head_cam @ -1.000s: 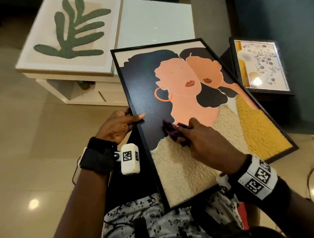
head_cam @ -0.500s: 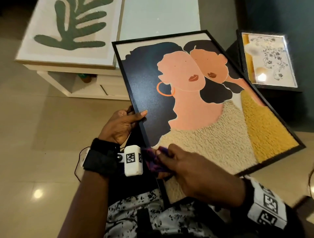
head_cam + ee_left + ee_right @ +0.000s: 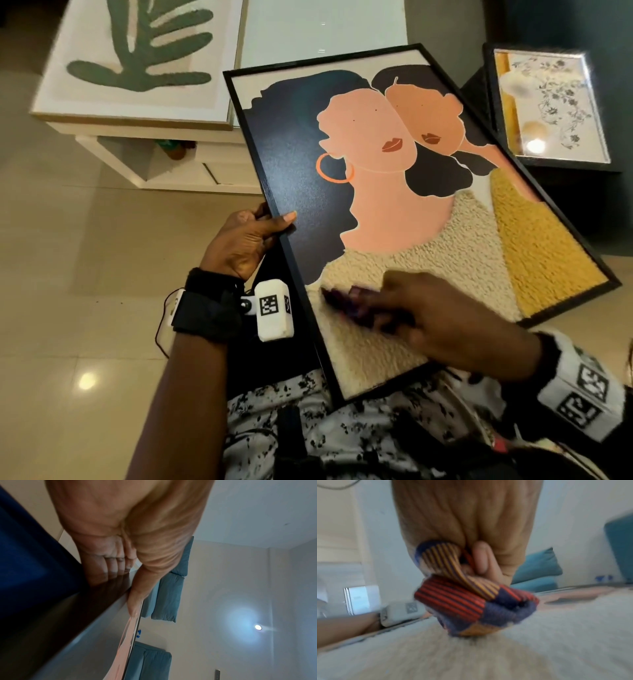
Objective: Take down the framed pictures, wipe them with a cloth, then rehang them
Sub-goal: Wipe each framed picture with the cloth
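Note:
A black-framed picture [image 3: 404, 212] of two faces with cream and yellow textured areas lies tilted across my lap. My left hand [image 3: 250, 240] grips its left edge, thumb on the glass and fingers curled underneath; the left wrist view shows the same left hand [image 3: 130, 582] on the frame edge [image 3: 132, 642]. My right hand [image 3: 421, 315] holds a bunched striped cloth [image 3: 346, 301] in red, blue and orange, pressed on the cream area near the lower left. In the right wrist view the cloth [image 3: 476, 604] sits balled under the right hand [image 3: 467, 534].
A leaf print in a light frame [image 3: 137, 61] lies on a white low table [image 3: 164, 161] at the back left. A dark-framed floral picture [image 3: 548, 109] lies at the back right. Tiled floor [image 3: 68, 274] spreads to the left. Teal cushions [image 3: 168, 592] show behind.
My right hand has swept the cloth from the picture's lower left edge back right onto the cream area. One second ago it was higher, by the dark hair. The left hand keeps its grip.

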